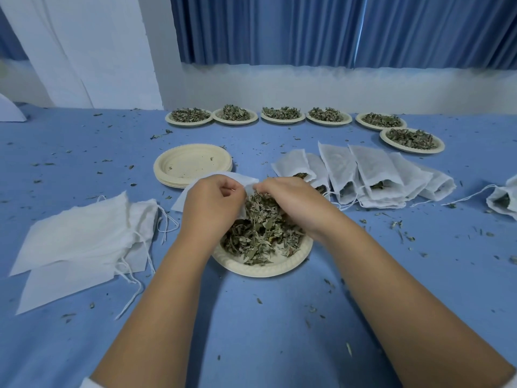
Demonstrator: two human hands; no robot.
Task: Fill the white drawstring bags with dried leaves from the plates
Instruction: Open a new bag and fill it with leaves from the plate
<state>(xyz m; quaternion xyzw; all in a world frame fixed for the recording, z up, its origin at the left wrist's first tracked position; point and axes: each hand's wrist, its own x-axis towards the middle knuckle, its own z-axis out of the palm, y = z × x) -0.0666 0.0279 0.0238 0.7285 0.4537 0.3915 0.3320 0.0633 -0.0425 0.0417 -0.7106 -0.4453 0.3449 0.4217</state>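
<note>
A cream paper plate (282, 266) in front of me holds a heap of dried leaves (258, 231). My left hand (211, 201) pinches the mouth of a white drawstring bag (181, 198) held over the plate's far edge. My right hand (293, 201) curls around a bunch of dried leaves at the bag's opening. Most of the bag is hidden behind my hands. A pile of flat empty bags (81, 242) lies at the left. A row of filled bags (361, 175) lies at the right.
A stack of empty plates (193, 165) sits behind my hands. Several plates with leaves (282, 116) line the far side of the blue table, one more plate (412, 140) at the right. Another filled bag (502, 201) lies at the right edge. Leaf crumbs are scattered about.
</note>
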